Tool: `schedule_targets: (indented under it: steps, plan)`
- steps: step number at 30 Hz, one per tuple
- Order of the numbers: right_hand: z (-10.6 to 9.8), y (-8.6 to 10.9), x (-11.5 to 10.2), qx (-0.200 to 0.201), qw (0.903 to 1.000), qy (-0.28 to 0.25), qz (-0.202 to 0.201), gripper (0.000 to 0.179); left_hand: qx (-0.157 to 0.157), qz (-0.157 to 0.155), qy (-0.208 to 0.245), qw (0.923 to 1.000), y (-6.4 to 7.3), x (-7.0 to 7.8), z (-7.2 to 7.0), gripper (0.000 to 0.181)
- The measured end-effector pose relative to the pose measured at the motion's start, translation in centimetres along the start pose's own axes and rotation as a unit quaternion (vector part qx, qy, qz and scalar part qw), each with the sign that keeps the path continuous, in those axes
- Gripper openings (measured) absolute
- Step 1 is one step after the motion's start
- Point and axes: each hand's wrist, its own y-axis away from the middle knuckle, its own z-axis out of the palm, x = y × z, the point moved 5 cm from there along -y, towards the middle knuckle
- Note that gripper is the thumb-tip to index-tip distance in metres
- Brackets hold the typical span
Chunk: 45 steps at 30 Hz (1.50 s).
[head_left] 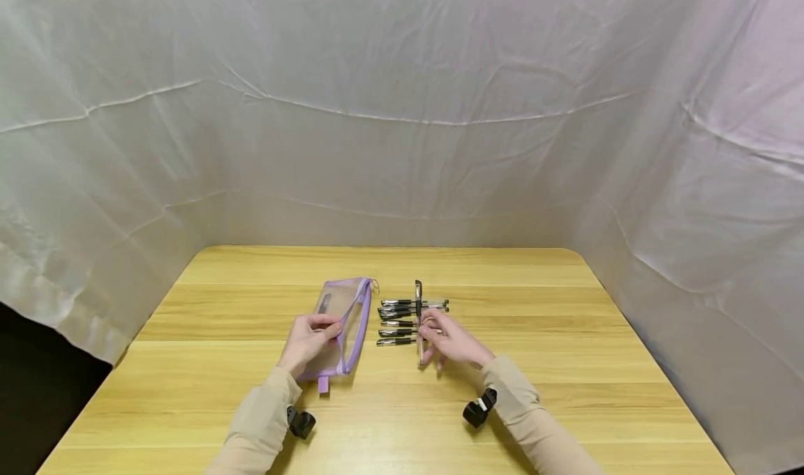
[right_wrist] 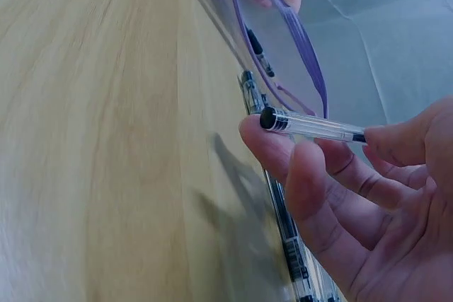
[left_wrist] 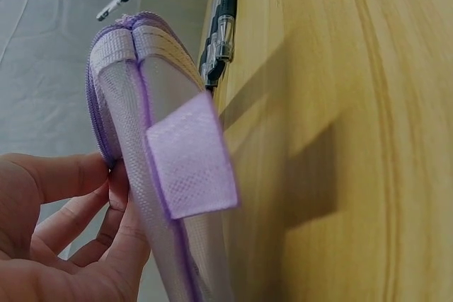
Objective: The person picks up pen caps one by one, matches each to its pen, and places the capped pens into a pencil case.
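Observation:
My left hand [head_left: 306, 341] pinches one edge of a see-through mesh pencil pouch [head_left: 359, 337] with purple zipper trim, and its mouth gapes toward the right. In the left wrist view, a purple fabric tab [left_wrist: 191, 160] sticks out from the pouch's near end. My right hand [head_left: 455, 340] holds a clear-barrelled gel pen [right_wrist: 311, 125] with a black grip between thumb and fingers, above the other pens. Several similar pens [head_left: 396, 333] lie side by side on the table, partly hidden behind that hand. A dark pen-like shape [right_wrist: 260, 53] shows through the mesh.
A light wood-grain table [head_left: 502, 280] lies beneath everything, its far corners rounded. Pale cloth curtains [head_left: 402, 161] hang behind it and along both sides. A small black camera [head_left: 301, 423] is strapped to the left wrist, another [head_left: 479, 408] to the right.

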Motion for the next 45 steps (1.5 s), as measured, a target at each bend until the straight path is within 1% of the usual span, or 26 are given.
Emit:
schedule_targets:
  steps: [7,13,20,25,27,31,35,39,45]
  plan:
    - [0.4,-0.3,-0.2,-0.008,0.9990,-0.045,-0.001,0.033,0.000,0.004,-0.002,1.0000,-0.1,-0.1,-0.1,0.023]
    - [0.7,-0.7,-0.2,-0.003,0.9984,-0.057,0.007,0.037,0.002,0.000,0.000,1.0000,-0.2,-0.2,-0.2,0.022]
    - [1.0,-1.0,-0.3,0.016,0.9963,-0.075,0.039,0.040,0.003,-0.001,-0.002,1.0000,-0.1,-0.1,-0.2,0.022]
    - [1.2,-1.4,-0.3,0.018,0.9933,-0.096,0.062,0.041,0.003,0.000,-0.002,1.0000,-0.1,-0.1,-0.2,0.022]
    - [1.2,-1.6,-0.2,0.015,0.9908,-0.113,0.073,0.041,0.003,0.000,-0.002,1.0000,-0.1,-0.1,-0.2,0.022]
    - [1.2,-2.3,0.2,0.015,0.9843,-0.149,0.094,0.042,0.004,-0.003,-0.004,1.0000,-0.2,-0.2,-0.3,0.021]
    - [1.3,-3.0,0.2,0.025,0.9792,-0.170,0.108,0.046,0.004,-0.004,-0.007,1.0000,-0.2,-0.2,-0.3,0.022]
    - [1.8,-3.6,-0.2,0.022,0.9782,-0.173,0.113,0.047,0.006,-0.005,-0.009,0.9999,-0.1,-0.2,-0.3,0.022]
    - [3.0,-5.1,-0.8,0.013,0.9772,-0.171,0.125,0.044,0.004,-0.004,-0.011,0.9999,0.0,0.0,-0.2,0.022]
